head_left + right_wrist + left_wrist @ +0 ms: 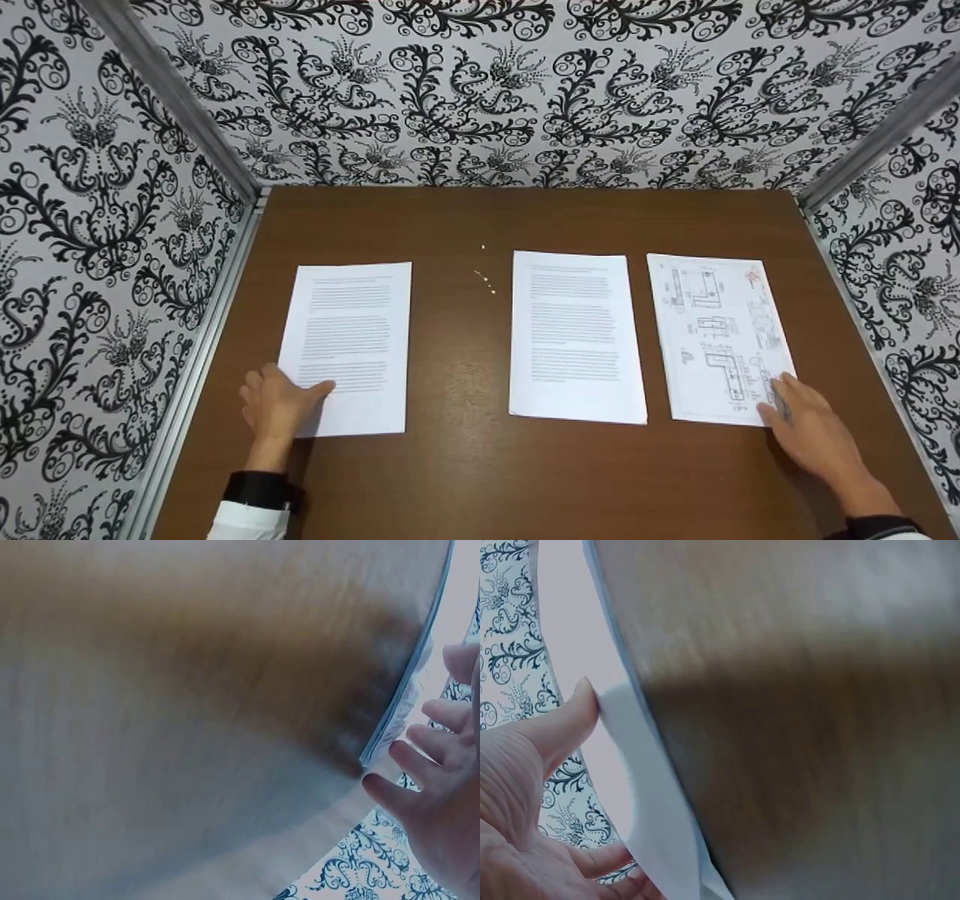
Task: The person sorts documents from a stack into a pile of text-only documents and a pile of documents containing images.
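Note:
A stack of printed text sheets [349, 337] lies on the left of the table. My left hand [277, 405] is at its lower left edge, thumb over the paper and fingers along the side. In the left wrist view the left hand [525, 795] has thumb and fingers spread apart against the white paper [630, 735]. Technical drawing sheets [709, 337] lie on the right. At their lower right corner is my right hand [814, 427], its thumb by the bottom edge. The right wrist view shows the right hand [442, 780] with loosely extended fingers beside the sheets' edge.
Between the two hands lies another stack of text sheets [577, 337], close to the drawings. Small pale specks [486, 281] mark the brown table [457, 465]. Patterned walls [487, 97] with metal frame posts [176, 97] enclose the back and sides.

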`<control>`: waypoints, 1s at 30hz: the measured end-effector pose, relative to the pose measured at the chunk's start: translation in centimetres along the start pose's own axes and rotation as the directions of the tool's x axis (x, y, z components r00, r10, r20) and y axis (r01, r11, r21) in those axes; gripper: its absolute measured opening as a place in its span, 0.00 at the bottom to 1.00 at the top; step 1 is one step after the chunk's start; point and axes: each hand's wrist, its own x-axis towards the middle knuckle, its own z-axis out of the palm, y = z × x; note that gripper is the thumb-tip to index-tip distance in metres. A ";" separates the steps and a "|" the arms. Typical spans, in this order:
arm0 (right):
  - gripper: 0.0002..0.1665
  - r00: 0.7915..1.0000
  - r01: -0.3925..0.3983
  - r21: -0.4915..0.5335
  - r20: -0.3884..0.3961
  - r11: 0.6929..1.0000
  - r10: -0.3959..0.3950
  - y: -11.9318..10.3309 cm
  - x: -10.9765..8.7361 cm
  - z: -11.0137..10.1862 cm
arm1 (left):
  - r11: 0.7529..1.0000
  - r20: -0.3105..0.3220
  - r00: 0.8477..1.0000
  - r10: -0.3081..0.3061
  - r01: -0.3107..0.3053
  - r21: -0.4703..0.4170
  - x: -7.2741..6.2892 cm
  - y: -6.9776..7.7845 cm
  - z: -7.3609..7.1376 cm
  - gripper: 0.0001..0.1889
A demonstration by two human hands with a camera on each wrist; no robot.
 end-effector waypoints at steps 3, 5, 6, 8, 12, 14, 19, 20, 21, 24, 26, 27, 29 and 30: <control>0.35 1.000 0.018 -0.038 0.014 0.999 -0.017 0.0 -0.2 0.4 | 0.999 0.041 0.999 -0.032 0.032 -0.009 0.3 0.2 -0.2 0.53; 0.35 1.000 0.021 -0.050 0.015 0.999 -0.021 0.0 -0.3 0.7 | 0.999 0.065 0.997 -0.049 0.049 -0.003 0.4 0.3 -0.4 0.54; 0.35 1.000 0.024 -0.051 0.013 0.998 -0.023 0.0 -0.3 0.7 | 0.999 0.074 0.996 -0.052 0.052 0.008 0.5 0.2 -0.5 0.53; 0.35 1.000 0.031 -0.058 0.008 0.998 -0.030 0.0 -0.4 0.9 | 0.998 0.087 0.995 -0.054 0.052 0.025 0.7 0.2 -0.6 0.52; 0.35 1.000 0.027 -0.060 0.008 0.998 -0.027 0.1 -0.5 1.0 | 0.999 0.087 0.995 -0.045 0.043 0.022 0.8 0.0 -0.6 0.50; 0.35 1.000 0.021 -0.061 0.014 0.998 -0.021 0.1 -0.5 1.0 | 0.999 0.078 0.996 -0.044 0.044 0.007 0.7 0.1 -0.5 0.50; 0.36 1.000 0.015 -0.052 0.027 0.999 -0.013 0.0 -0.6 1.1 | 0.997 0.021 0.999 -0.041 0.042 -0.062 0.1 0.2 -0.2 0.46; 0.36 1.000 0.014 -0.051 0.028 0.999 -0.012 0.0 -0.6 1.1 | 0.996 0.005 0.999 -0.041 0.041 -0.081 -0.1 0.1 -0.1 0.43; 0.36 1.000 0.013 -0.049 0.027 0.999 -0.012 0.0 -0.5 1.2 | 0.994 -0.013 0.999 -0.041 0.040 -0.099 -0.3 0.1 -0.1 0.40; 0.35 1.000 0.023 -0.053 0.015 0.998 -0.023 -0.1 -0.5 1.2 | 0.989 -0.077 0.997 -0.030 0.019 -0.144 -0.9 -0.1 0.0 0.30; 0.35 0.999 0.036 -0.061 0.000 0.997 -0.036 0.0 -0.4 1.2 | 0.984 -0.124 0.992 -0.015 -0.007 -0.177 -1.4 0.0 0.1 0.23; 0.35 0.999 0.041 -0.066 -0.006 0.997 -0.041 0.0 -0.4 1.2 | 0.980 -0.150 0.989 -0.004 -0.026 -0.198 -1.6 0.1 0.2 0.21; 0.35 0.999 0.051 -0.072 -0.015 0.996 -0.052 0.0 -0.4 1.1 | 0.963 -0.214 0.976 0.032 -0.087 -0.255 -2.0 0.3 0.3 0.18; 0.35 0.999 0.048 -0.071 -0.013 0.996 -0.049 0.1 -0.4 1.1 | 0.946 -0.253 0.966 0.054 -0.130 -0.296 -2.2 0.5 0.5 0.16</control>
